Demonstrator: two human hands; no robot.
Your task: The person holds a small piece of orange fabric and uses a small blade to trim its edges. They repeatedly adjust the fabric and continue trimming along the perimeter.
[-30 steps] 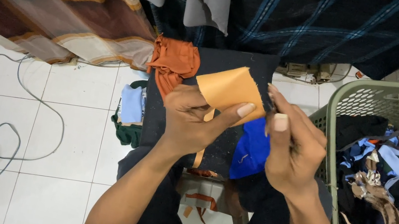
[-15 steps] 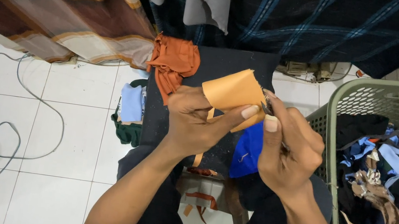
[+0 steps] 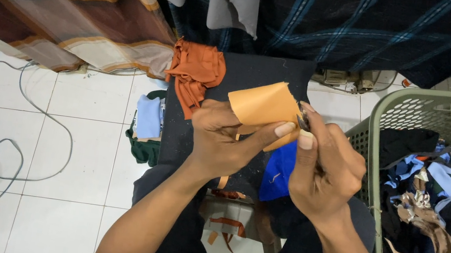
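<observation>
My left hand pinches a light orange piece of cloth and holds it up over a dark board on my lap. My right hand is closed around a small metal cutter whose tip meets the right edge of the orange cloth. A rust-orange crumpled cloth lies on the board's far left corner. A bright blue cloth sits under my hands. Thin orange strips lie on a white sheet between my knees.
A green perforated laundry basket full of mixed cloth scraps stands at the right. Light blue and dark green cloths lie on the white tiled floor at the left, with a grey cable. Curtains and plaid fabric hang behind.
My right hand has moved left to the orange cloth and closed in on its edge; the cloth is now held a little lower and closer between both hands.
</observation>
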